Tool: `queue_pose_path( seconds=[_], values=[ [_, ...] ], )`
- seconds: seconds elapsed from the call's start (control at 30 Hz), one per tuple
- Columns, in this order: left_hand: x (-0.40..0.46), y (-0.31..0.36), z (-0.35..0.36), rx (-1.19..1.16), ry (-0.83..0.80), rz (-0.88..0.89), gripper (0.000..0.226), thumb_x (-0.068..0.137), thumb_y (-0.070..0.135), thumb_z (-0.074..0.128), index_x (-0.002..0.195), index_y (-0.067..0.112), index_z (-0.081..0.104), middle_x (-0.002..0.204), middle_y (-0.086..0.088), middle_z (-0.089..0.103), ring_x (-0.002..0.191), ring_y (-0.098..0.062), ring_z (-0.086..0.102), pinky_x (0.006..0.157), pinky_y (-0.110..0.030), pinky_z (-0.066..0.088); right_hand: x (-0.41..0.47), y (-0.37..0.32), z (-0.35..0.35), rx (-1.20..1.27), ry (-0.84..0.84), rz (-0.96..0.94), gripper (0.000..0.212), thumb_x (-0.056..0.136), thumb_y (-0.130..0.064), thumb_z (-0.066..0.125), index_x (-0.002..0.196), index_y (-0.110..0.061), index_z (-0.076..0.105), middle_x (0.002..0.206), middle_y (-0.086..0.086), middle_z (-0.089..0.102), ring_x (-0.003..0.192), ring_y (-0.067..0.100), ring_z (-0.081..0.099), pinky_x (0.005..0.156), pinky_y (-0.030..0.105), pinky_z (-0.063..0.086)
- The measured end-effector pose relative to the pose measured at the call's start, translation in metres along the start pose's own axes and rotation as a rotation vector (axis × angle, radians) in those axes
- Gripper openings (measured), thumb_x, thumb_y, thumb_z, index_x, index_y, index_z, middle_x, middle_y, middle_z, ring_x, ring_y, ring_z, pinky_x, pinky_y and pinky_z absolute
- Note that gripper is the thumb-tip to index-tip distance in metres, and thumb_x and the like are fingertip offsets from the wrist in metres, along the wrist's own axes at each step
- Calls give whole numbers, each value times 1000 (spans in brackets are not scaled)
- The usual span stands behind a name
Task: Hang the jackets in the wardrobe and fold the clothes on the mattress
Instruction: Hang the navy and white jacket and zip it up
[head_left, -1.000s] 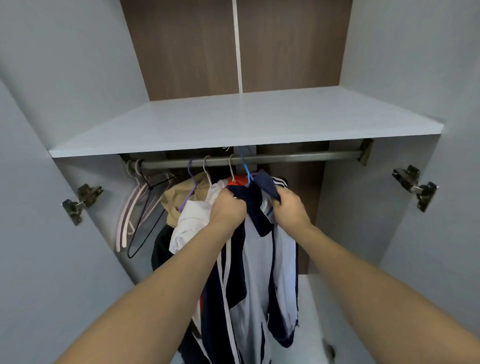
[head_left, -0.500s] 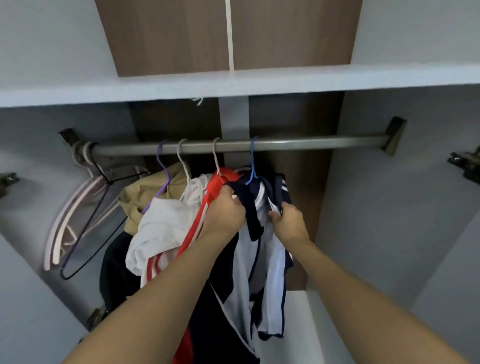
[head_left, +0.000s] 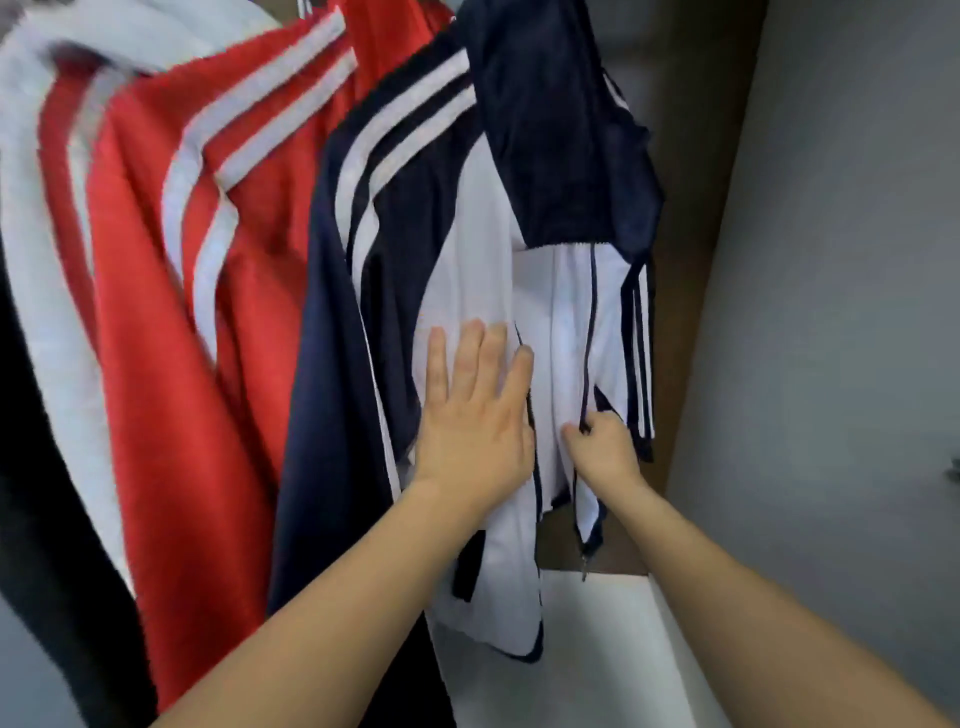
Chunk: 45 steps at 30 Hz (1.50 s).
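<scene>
The navy and white jacket (head_left: 467, 249) is already hung up inside the wardrobe (head_left: 831, 260), so the hanging part looks close to done for this one. It is only being tidied now, as far as can be judged. A red jacket (head_left: 218, 291) with white stripes is hung just beside it on the left, and a white garment (head_left: 47, 218) is seen past that one at the left edge. The rail and the hangers are not shown here. The mattress and the clothes to be folded are not shown either, so that part is most likely left to do. The left hand (head_left: 475, 415) is laid flat on the white front panel of the jacket, with its fingers straight and spread a little. Nothing is gripped by it; the cloth is only pressed. The right hand (head_left: 605, 449) is curled tight, and the dark zipper edge (head_left: 589, 322) of the other front panel is pinched in it, low down. The two hands are close together, with the open front of the jacket between them. The jacket is above and in front of both hands.
</scene>
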<state>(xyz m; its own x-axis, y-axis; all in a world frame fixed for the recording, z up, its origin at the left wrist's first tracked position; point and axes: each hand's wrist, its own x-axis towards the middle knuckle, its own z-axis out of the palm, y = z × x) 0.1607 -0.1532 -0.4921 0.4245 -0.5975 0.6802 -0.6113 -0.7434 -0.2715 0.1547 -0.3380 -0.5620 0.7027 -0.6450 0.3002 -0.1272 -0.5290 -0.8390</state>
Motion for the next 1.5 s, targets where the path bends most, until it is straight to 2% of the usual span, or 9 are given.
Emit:
queue_pose_path(
  seconds=[0.1,0.3,0.47,0.57,0.77,0.97,1.13,1.37,1.5],
  values=[
    [-54,26,52,-60,-75,-16,53,80,32,57,128,9,58,147,-19,44,140,-40,34,119,-61,1,0,53,21,33,-68,13,18,94,-12,53,88,5,53,75,20,54,67,32,52,61,37,46],
    [-147,68,143,-567,-345,-9,29,84,23,45,108,20,60,104,2,56,96,-22,51,84,-35,42,-13,119,53,44,-23,-20,19,89,-12,53,82,-24,40,71,-3,42,58,12,39,53,27,31],
    [-213,106,191,-1084,-811,-933,17,90,26,53,81,11,57,77,-3,59,65,-20,51,59,-27,38,-52,161,74,232,-66,260,15,89,-10,47,79,-21,49,73,0,50,57,10,50,53,23,40],
    [-236,111,199,-1392,-983,-1373,32,89,43,62,105,15,57,95,0,57,76,-19,54,67,-29,43,-83,172,72,340,-199,481,19,97,-22,43,82,-17,53,80,7,56,67,24,52,63,32,46],
    [-239,119,200,-1843,-467,-1384,62,87,34,74,142,31,46,143,11,50,125,-15,52,104,-42,46,-130,164,38,547,-318,635,34,104,-45,38,110,-16,55,95,15,74,86,34,71,91,48,52],
    [-249,119,157,-1971,-348,-1341,18,101,20,50,104,11,66,93,-7,74,75,-17,70,69,-31,53,-179,157,12,1140,-257,648,17,81,-23,69,90,-18,56,70,-2,42,54,13,38,59,27,36],
    [-258,101,120,-2231,-419,-1381,17,88,13,47,71,17,48,59,0,41,52,-14,39,63,-30,37,-217,163,10,1680,-386,616,55,60,-26,62,110,-3,58,82,3,46,66,18,43,70,30,35],
    [-270,83,109,-2587,-349,-1313,43,76,17,59,118,8,65,128,-14,64,115,-36,61,106,-47,43,-216,154,18,1425,-423,469,13,75,-13,58,88,-11,60,81,6,61,69,20,56,74,34,48],
    [-267,72,108,-2441,-455,-1203,54,77,11,71,129,4,59,134,-20,58,117,-36,57,106,-50,44,-220,163,14,1058,-510,321,13,82,-13,62,85,-16,74,87,3,70,74,15,63,73,26,50]
  ],
)
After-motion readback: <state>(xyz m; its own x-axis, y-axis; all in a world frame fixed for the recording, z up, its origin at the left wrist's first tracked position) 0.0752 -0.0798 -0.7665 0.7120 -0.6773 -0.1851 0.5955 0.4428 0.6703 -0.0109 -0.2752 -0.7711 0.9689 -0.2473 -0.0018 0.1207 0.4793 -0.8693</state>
